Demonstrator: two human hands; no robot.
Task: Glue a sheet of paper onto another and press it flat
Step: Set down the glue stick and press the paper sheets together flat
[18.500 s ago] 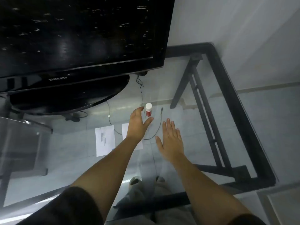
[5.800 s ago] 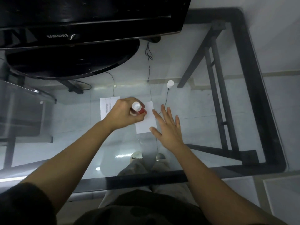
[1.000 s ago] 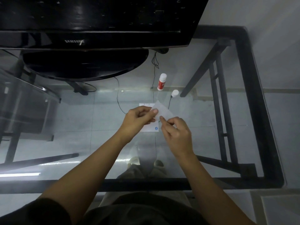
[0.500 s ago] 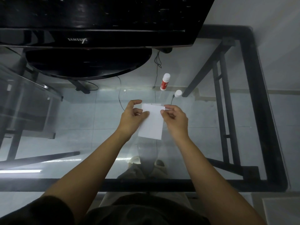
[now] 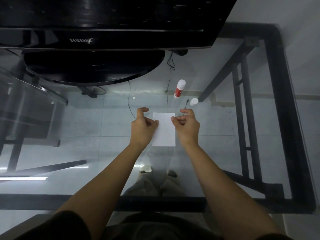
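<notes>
Head view showed a white sheet of paper point(image 5: 164, 129) lying flat on the glass tabletop point(image 5: 216, 132), its edges square, so that any second sheet beneath it was hidden; whether two sheets were stacked could not be told. The left hand point(image 5: 142, 128) sat at its left edge and the right hand point(image 5: 187, 126) at its right edge, both loosely curled with fingertips touching the paper's sides, gripping nothing else. Just beyond, the red-and-white glue stick point(image 5: 179, 88) stood upright with its loose white cap point(image 5: 194, 101) near it, apart from the paper. Judging by this, gluing looked done and the sheet placed; pressing flat seemed to remain.
</notes>
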